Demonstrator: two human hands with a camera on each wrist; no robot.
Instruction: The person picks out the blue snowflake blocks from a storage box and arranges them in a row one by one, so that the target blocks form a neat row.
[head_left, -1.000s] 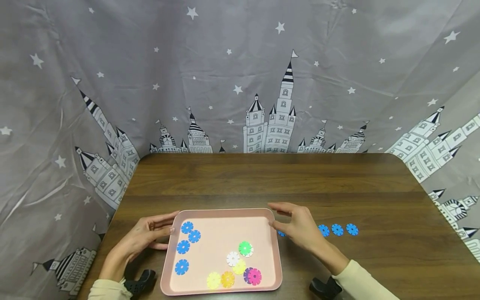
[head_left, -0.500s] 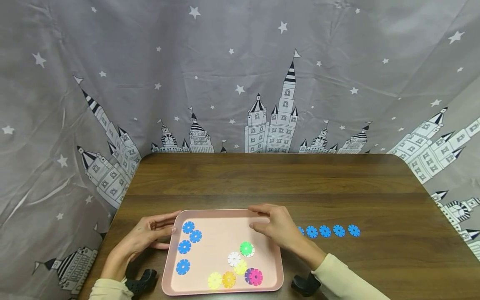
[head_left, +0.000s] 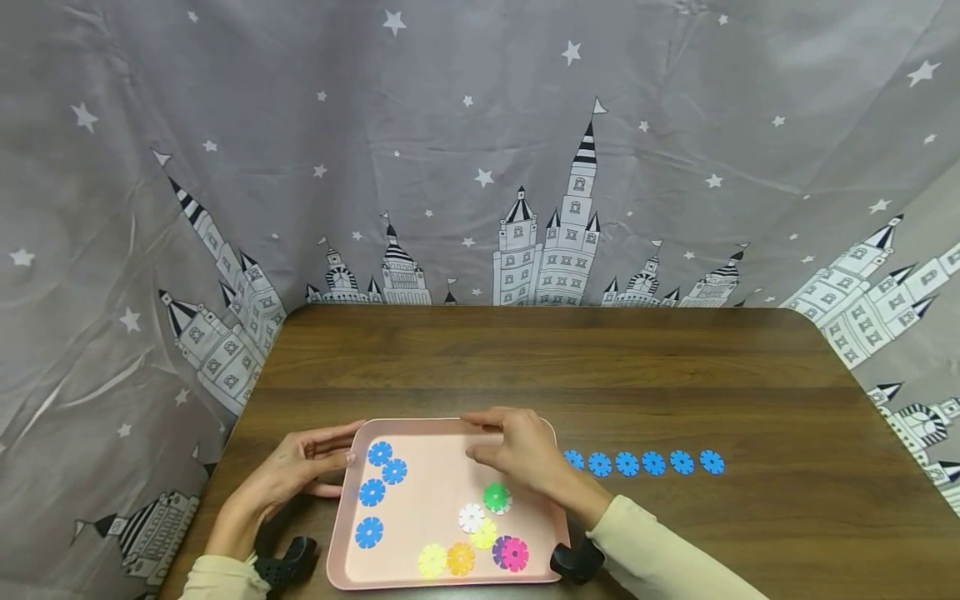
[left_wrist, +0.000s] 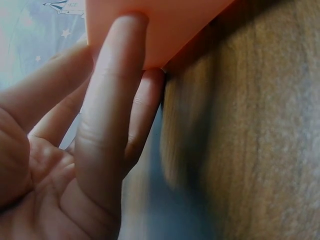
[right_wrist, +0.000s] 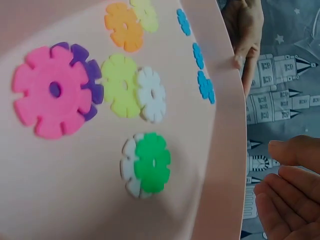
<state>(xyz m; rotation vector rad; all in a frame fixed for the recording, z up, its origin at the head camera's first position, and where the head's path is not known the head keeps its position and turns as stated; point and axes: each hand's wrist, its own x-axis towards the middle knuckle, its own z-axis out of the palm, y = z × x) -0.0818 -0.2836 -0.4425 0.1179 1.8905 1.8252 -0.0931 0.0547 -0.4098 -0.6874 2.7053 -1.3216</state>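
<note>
My left hand [head_left: 296,467] is at the left side of a pink tray [head_left: 442,581]. Its thumb touches the tray's outer wall in the left wrist view, with the other fingers reaching along the edge. Over the tray's right half hovers my right hand [head_left: 521,450], thumb and fingers apart and nothing between them. Several blue notched plastic discs [head_left: 369,532] lie along the tray's left side. Toward its right and front lie a green disc [right_wrist: 152,162] over a white one, another white disc [right_wrist: 151,94], yellow discs [right_wrist: 119,85], an orange disc [right_wrist: 123,27] and a pink disc [right_wrist: 52,92] overlapping a purple one [right_wrist: 92,82].
Several more blue discs [head_left: 653,463] lie in a straight row on the brown wooden table [head_left: 525,358], right of the tray. A grey curtain [head_left: 420,125] printed with castles and stars hangs behind the table. Black wrist mounts [head_left: 576,562] sit below both hands.
My right hand has moved left from beside the tray's right edge to over the tray, uncovering more of the blue row. The left hand stays at the tray's left edge.
</note>
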